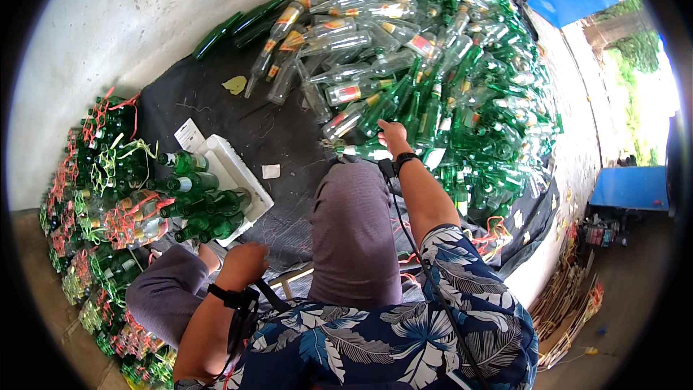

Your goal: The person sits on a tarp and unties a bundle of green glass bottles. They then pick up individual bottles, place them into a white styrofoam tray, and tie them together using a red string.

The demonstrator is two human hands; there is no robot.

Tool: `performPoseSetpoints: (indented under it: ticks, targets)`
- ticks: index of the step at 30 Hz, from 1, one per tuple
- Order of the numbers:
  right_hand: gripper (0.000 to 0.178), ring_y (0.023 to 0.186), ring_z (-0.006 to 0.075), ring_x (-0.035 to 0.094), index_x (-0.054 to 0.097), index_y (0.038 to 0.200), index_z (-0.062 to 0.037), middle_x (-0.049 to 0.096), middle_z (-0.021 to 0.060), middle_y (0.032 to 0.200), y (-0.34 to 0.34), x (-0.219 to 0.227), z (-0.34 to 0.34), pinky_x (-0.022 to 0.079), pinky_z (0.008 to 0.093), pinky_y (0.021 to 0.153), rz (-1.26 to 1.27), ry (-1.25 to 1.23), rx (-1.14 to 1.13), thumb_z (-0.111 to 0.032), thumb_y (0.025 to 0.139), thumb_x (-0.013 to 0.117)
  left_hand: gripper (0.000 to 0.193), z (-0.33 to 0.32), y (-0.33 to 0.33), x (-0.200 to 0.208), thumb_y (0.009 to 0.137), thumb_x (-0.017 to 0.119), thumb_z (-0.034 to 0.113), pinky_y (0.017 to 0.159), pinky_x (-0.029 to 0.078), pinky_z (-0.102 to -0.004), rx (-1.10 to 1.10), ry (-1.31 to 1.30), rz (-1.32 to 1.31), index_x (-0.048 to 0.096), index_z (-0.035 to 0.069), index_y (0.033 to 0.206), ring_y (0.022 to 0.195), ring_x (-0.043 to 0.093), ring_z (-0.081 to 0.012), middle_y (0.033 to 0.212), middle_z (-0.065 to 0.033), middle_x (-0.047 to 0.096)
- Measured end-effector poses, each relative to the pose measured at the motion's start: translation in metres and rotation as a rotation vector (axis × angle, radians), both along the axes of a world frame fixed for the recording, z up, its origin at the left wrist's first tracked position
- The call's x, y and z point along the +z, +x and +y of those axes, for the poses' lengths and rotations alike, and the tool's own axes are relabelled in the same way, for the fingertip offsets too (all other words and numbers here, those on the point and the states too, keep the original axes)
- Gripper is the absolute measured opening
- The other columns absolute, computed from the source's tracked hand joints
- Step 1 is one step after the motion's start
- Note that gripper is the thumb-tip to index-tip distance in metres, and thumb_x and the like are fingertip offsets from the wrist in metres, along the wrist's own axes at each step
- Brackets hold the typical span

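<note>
My right hand (393,137) reaches to the near edge of a large heap of glass bottles, its fingers curled onto a green bottle (384,110) lying there; the fingertips are partly hidden. Just below that hand, another green bottle (361,152) with a pale label lies on its side. My left hand (245,266) is closed beside my left knee, with nothing visible in it. Close by it, a white foam tray (253,209) holds several green bottles (195,184), grouped together with their necks pointing left.
Clear bottles (354,43) with red-yellow labels lie across the heap's left part. Bundles of green bottles tied with red and green string (101,173) stand at the left. A dark sheet (224,112) covers the floor, with a yellow leaf (234,85) on it. Flattened cardboard (567,310) lies lower right.
</note>
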State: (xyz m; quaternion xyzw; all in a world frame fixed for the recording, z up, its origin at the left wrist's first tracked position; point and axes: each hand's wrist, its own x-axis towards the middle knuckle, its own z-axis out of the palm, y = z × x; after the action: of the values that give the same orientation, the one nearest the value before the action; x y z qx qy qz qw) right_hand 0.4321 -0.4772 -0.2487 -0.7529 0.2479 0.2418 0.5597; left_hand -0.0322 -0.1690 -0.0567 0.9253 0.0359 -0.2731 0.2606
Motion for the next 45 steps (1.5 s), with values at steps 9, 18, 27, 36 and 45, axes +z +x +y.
performPoseSetpoints:
  ticks: [9,18,27,36,45]
  targets:
    - [0.057,0.062,0.0202,0.056,0.065,0.096,0.0005,0.057,0.0078,0.081,0.016,0.007,0.055,0.049,0.0339,0.048,0.106,-0.298,-0.014,-0.045,0.074,0.091,0.021,-0.001,0.005,0.004,0.085,0.071,0.025,0.075,0.056,-0.0488,0.058,0.010,0.004,0.068,0.010,0.099,0.087,0.068,-0.0372,0.092,-0.0137,0.067]
    - [0.047,0.045,0.0157,0.037,0.060,0.081,-0.0064,0.038,0.0012,0.065,0.016,0.012,0.042,0.031,0.0318,0.039,0.062,-0.195,-0.010,-0.044,0.076,0.086,0.014,-0.002,0.013,0.017,0.084,0.066,0.020,0.072,0.056,-0.0501,0.069,0.005,-0.063,0.067,0.007,0.089,0.084,0.070,-0.0373,0.088,-0.0143,0.067]
    - [0.028,0.049,0.0113,0.049,0.070,0.093,-0.0119,0.059,-0.0017,0.071,0.015,0.037,-0.010,0.030,0.0263,0.038,0.050,0.189,0.080,-0.036,0.084,0.081,0.013,-0.001,0.010,0.023,0.081,0.064,0.018,0.073,0.055,-0.0508,0.025,0.017,-0.236,0.066,0.007,0.087,0.083,0.069,-0.0386,0.083,-0.0144,0.066]
    - [0.034,0.047,0.0089,0.050,0.064,0.102,-0.0139,0.068,-0.0036,0.091,0.047,0.253,0.043,0.040,0.0197,0.045,-0.190,0.603,0.212,-0.039,0.088,0.082,0.035,0.055,0.035,0.139,0.089,0.074,0.026,0.079,0.054,-0.0359,0.188,-0.507,-0.296,0.071,0.008,0.118,0.087,0.070,-0.0203,0.092,-0.0097,0.073]
    - [0.038,0.063,0.0019,0.047,0.063,0.122,-0.0054,0.067,-0.0034,0.100,-0.106,0.428,0.210,0.042,0.0177,0.055,-0.300,0.915,0.657,-0.023,0.091,0.078,0.051,0.124,0.066,0.209,0.093,0.078,0.027,0.093,0.052,-0.0296,0.476,-0.884,-0.773,0.060,0.003,0.135,0.104,0.063,-0.0125,0.114,-0.0039,0.068]
